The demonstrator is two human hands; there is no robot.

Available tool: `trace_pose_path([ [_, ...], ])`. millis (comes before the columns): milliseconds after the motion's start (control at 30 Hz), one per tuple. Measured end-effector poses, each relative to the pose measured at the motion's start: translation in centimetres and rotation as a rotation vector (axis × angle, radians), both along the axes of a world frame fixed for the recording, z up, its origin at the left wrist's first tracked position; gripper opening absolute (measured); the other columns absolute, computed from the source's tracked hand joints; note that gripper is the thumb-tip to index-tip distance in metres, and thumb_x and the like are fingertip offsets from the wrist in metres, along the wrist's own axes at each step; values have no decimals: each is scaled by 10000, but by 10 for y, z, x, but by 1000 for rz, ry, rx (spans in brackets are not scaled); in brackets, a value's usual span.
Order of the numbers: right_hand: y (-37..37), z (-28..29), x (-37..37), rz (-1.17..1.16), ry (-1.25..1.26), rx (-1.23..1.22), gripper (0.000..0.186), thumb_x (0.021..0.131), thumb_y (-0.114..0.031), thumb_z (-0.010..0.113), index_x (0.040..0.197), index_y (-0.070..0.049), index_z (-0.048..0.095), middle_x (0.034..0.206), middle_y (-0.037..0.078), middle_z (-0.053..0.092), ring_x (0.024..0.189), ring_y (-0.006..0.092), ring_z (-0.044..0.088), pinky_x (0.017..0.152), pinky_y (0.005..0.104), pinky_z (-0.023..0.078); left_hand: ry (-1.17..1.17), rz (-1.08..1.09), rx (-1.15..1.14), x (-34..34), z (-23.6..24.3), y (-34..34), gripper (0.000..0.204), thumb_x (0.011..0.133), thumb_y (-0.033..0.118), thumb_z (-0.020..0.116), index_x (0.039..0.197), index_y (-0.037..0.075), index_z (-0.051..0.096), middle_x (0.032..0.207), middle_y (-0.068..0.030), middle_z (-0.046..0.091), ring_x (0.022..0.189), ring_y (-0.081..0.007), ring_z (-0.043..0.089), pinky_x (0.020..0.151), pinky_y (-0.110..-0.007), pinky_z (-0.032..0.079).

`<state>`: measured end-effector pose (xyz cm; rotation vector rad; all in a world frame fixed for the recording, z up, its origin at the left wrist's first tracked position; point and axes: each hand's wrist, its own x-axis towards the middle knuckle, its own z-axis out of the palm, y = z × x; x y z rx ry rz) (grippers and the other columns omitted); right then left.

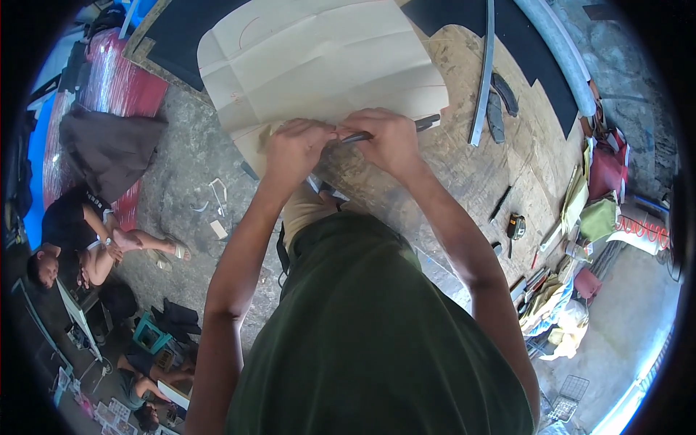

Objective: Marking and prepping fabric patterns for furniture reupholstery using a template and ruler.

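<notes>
A large cream paper sheet [326, 61] with fold creases, rounded corners and thin red lines spreads across the table in front of me. At its near edge my left hand [296, 148] is closed, fingers curled over the paper. Just right of it, my right hand [388, 143] grips a slim dark tool [357, 136]. One end of the tool points toward my left fingertips and the other sticks out past my right hand; its exact kind is not clear. The two hands almost touch.
On the worn wooden table [464, 174] lie a long metal strip [482, 80], two dark curved pieces [500, 109], a black pen-like tool [500, 203] and a tape measure [516, 226]. Black sheet material [544, 72] covers the far right. A person [72, 232] sits at left.
</notes>
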<state>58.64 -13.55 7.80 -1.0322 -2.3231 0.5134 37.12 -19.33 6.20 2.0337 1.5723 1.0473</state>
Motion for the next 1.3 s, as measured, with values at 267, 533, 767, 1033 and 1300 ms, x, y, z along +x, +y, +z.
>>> trace_pose_path([
  [267,-4,8,-2,-24,21,-36,149,828,-117,706,976,-121,720,995,-21,749,839,279,701,727,400,559,-69,-6,-3,6,6,4,104,898,82,757,973,54,824,954,-27,809,795,-218,714,773,-316,536],
  [533,-23,57,8,-376,-271,-247,157,969,-255,677,947,-101,658,881,79,753,789,344,731,666,472,563,2,27,32,24,17,5,121,875,69,762,979,70,824,988,-4,804,864,-199,711,782,-312,543],
  [767,-20,60,17,-340,-416,-301,189,958,-314,691,962,-126,699,806,123,745,765,412,712,668,488,533,77,-19,172,32,23,10,172,836,53,755,990,90,824,1035,26,797,956,-185,702,814,-305,555],
  [1033,-18,66,17,-323,-395,-295,200,961,-322,691,952,-122,698,807,123,747,746,405,711,654,482,536,180,-3,222,33,25,11,191,806,87,728,974,137,804,1024,60,784,1007,-164,702,849,-301,543],
  [1300,-13,70,14,-321,-439,-279,207,970,-321,679,933,-119,701,810,129,751,734,406,711,642,487,536,270,3,267,35,24,15,198,787,122,703,958,183,782,1022,90,769,1049,-145,697,872,-297,526],
])
